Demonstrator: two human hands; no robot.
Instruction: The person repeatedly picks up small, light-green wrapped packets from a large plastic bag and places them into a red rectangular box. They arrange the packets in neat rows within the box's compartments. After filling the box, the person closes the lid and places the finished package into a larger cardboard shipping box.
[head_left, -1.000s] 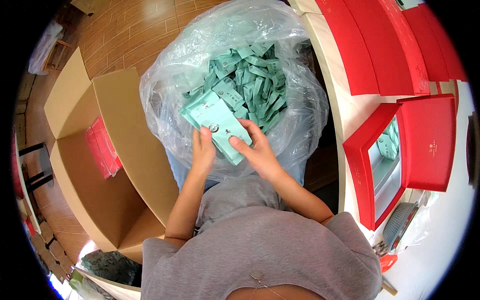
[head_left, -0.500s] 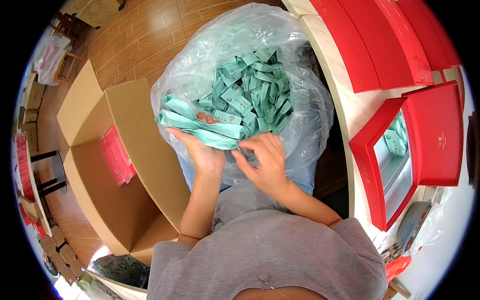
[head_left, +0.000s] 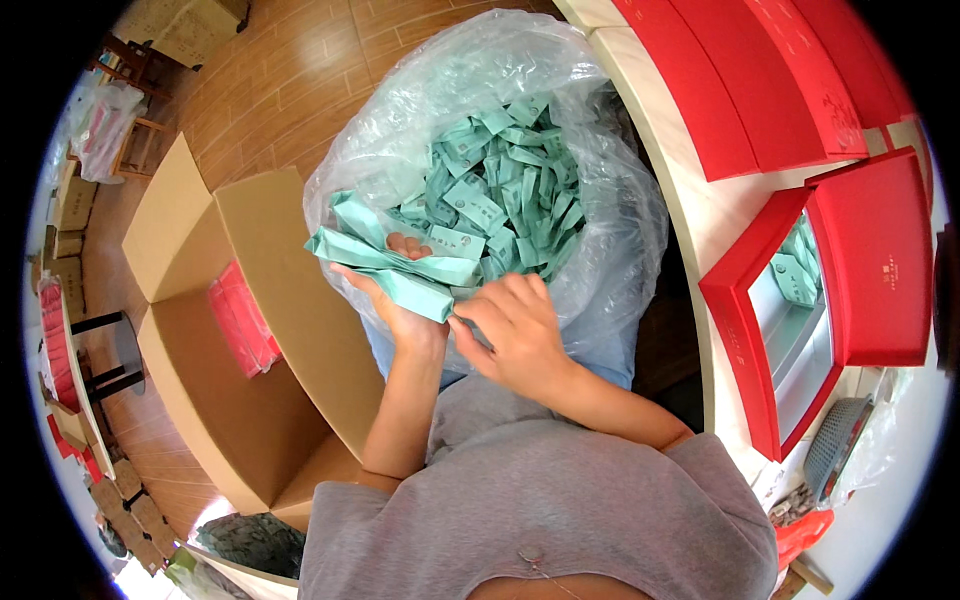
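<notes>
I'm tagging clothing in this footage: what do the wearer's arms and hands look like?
Left hand and right hand are ungloved; no rings or watch visible. The forearms are uncovered, below short, plain grey sleeves.

Over on the left I can see a tall cardboard carton standing open, its flaps spread, with a red packet in clear wrapping inside. Around it runs the brown wood-patterned floor. Behind, whitish plastic bags hang about a wooden stool. Far right, a grey perforated basket leans near crumpled clear plastic.
</notes>
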